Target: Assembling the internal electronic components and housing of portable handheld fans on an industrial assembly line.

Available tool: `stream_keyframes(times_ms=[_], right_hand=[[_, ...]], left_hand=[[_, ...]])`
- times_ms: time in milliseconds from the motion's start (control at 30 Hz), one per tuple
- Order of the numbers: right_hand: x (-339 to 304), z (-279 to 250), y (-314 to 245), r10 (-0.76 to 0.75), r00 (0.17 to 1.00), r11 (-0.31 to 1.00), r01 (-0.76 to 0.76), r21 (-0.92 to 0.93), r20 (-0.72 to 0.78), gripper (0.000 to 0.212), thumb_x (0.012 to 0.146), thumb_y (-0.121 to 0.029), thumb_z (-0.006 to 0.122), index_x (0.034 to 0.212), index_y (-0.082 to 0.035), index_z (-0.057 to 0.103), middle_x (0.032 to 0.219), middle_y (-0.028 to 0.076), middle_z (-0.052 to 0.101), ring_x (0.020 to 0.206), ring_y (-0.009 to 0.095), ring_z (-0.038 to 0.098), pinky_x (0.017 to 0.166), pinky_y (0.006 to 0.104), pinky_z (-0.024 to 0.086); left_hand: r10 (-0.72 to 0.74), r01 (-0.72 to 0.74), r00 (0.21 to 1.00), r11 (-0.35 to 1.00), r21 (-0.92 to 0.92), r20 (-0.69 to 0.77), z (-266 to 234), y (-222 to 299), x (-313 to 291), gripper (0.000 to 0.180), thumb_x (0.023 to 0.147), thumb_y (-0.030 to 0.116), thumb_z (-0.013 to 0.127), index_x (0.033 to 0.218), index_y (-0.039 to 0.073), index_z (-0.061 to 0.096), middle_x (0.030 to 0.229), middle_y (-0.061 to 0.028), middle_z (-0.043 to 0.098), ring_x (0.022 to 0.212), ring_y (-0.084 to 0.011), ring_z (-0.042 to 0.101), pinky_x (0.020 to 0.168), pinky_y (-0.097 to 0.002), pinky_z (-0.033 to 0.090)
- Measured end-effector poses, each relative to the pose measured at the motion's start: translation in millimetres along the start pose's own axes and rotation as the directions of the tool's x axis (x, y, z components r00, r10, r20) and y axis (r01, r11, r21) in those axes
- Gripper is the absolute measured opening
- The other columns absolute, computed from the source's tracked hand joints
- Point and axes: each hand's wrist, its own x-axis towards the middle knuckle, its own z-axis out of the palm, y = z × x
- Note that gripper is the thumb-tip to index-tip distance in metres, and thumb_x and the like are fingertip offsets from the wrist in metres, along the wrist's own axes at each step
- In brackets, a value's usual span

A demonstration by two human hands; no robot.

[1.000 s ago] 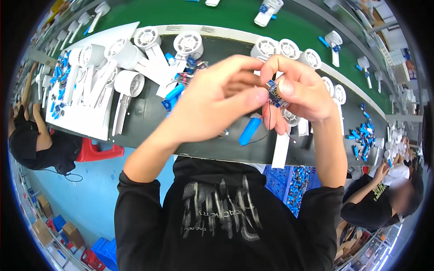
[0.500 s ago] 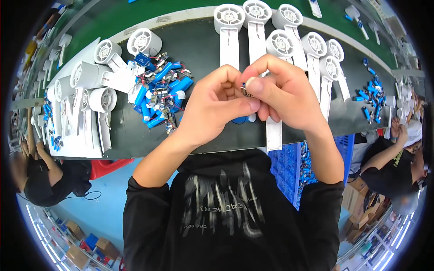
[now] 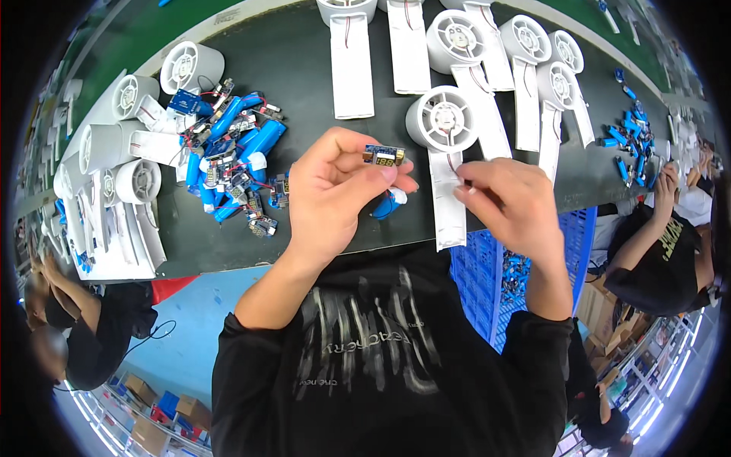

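Note:
A small circuit board [image 3: 385,155] with a digit display is pinched between thumb and fingers of my left hand [image 3: 331,186]. Just below those fingers is a blue battery cell [image 3: 387,206] with a white end, over the table. To the right lies a white fan housing [image 3: 444,119] with a round grille and a long open handle [image 3: 449,217] pointing toward me. My right hand [image 3: 514,202] is at that handle's upper part, thumb and forefinger closed on the thin wires [image 3: 451,163] that come down from the fan. Its other fingers are curled.
A heap of blue cells with boards [image 3: 236,152] lies left of my hands. More white fan housings [image 3: 457,36] stand along the far side, others [image 3: 106,148] at far left. Loose cells [image 3: 632,145] lie at right. A blue crate [image 3: 483,286] is below the table edge.
My hands have come apart: the left keeps the circuit board, while the right has moved right and down to the fan wires. The near fan is now uncovered. The whole view has shifted.

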Motion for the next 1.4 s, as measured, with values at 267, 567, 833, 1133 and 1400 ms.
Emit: stream_keyframes(times_ms=[267,567,833,1133,1400], right_hand=[[9.1,27.7,-3.3,-0.085,0.935,0.992,0.047,-0.117,-0.345,0.015,0.070,-0.001,0.073,0.080,-0.004,0.062,0.061,0.004,0.057,0.047,0.017,0.052,0.044,0.0289,0.039],[13.6,36.5,-3.3,-0.076,0.878,0.996,0.044,-0.078,-0.472,0.017,0.067,0.006,0.070,0.078,-0.002,0.059,0.059,0.003,0.054,0.043,0.013,0.049,0.040,0.0253,0.036],[13.0,33.6,-4.2,-0.071,0.885,0.996,0.041,-0.075,-0.461,0.018,0.066,0.007,0.068,0.076,-0.003,0.056,0.059,0.003,0.053,0.044,0.013,0.050,0.040,0.0253,0.037],[4.8,26.2,4.3,-0.074,0.900,0.983,-0.007,-0.185,-0.430,0.011,0.075,0.002,0.067,0.078,-0.001,0.057,0.064,0.006,0.059,0.047,0.012,0.051,0.045,0.0227,0.041],[4.8,18.3,13.7,-0.117,0.892,0.958,-0.014,-0.286,-0.437,0.011,0.076,0.002,0.067,0.078,-0.001,0.057,0.062,0.005,0.058,0.046,0.012,0.050,0.043,0.0229,0.038]], left_hand=[[0.083,-0.082,0.996,0.997,-0.012,0.013,15.8,-13.5,-0.2,0.021,0.087,-0.004,0.053,0.108,-0.004,0.048,0.097,-0.0185,0.064,0.081,-0.0227,0.068,0.072,-0.0283,0.053],[0.129,-0.129,0.992,0.991,0.035,-0.007,16.4,-18.4,-0.2,0.022,0.088,-0.003,0.052,0.109,-0.008,0.050,0.093,-0.0182,0.065,0.083,-0.0221,0.068,0.073,-0.0273,0.054],[0.190,-0.190,0.982,0.980,0.062,0.014,17.2,-20.4,-1.6,0.023,0.088,-0.004,0.052,0.110,-0.008,0.049,0.096,-0.0200,0.064,0.082,-0.0216,0.067,0.072,-0.0270,0.053],[0.227,-0.225,0.974,0.968,0.114,-0.006,17.4,-21.3,-3.6,0.023,0.089,-0.004,0.053,0.110,-0.007,0.048,0.096,-0.0196,0.064,0.080,-0.0225,0.067,0.071,-0.0294,0.054],[0.280,-0.277,0.960,0.945,0.176,0.006,15.7,-21.8,-4.3,0.022,0.089,-0.003,0.053,0.109,-0.008,0.049,0.095,-0.0209,0.064,0.079,-0.0226,0.067,0.071,-0.0303,0.054]])
